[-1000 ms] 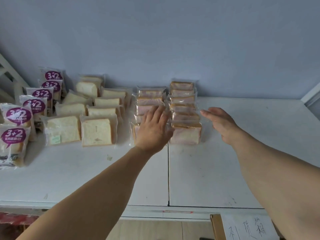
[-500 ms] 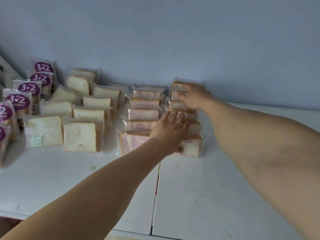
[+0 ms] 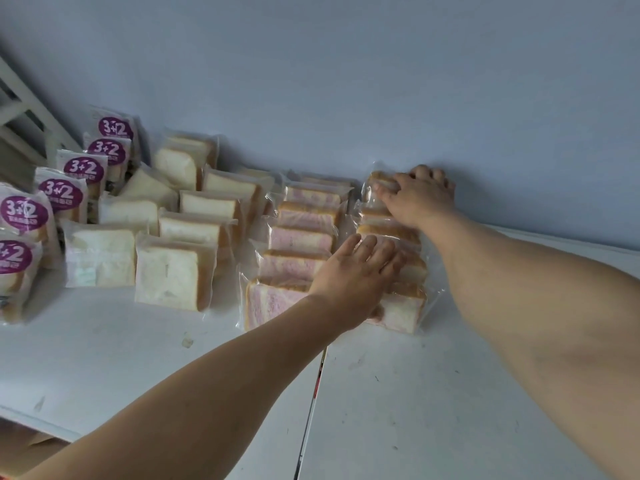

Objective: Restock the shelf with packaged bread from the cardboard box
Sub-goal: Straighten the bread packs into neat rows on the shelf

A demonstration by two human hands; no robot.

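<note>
Two rows of clear packs of pink-swirled bread stand upright on the white shelf [image 3: 433, 393]. The left row [image 3: 301, 239] is untouched. My left hand [image 3: 353, 271] lies flat, fingers spread, on the tops of the front packs of the right row [image 3: 403, 311]. My right hand [image 3: 417, 199] reaches to the back of that row, by the wall. Its thumb is on the front of the rearmost pack [image 3: 377, 178] and its fingers curl behind it. The cardboard box is out of view.
Two rows of plain white bread packs [image 3: 173, 271] stand left of the pink rows. Packs with purple "3+2" labels [image 3: 60, 195] line the far left. A white slanted frame [image 3: 24, 105] rises at the left. Bare shelf lies to the right and in front.
My right hand has gone from beside the front of the right row to its rearmost pack. My left hand has shifted right onto that row. The view has moved closer.
</note>
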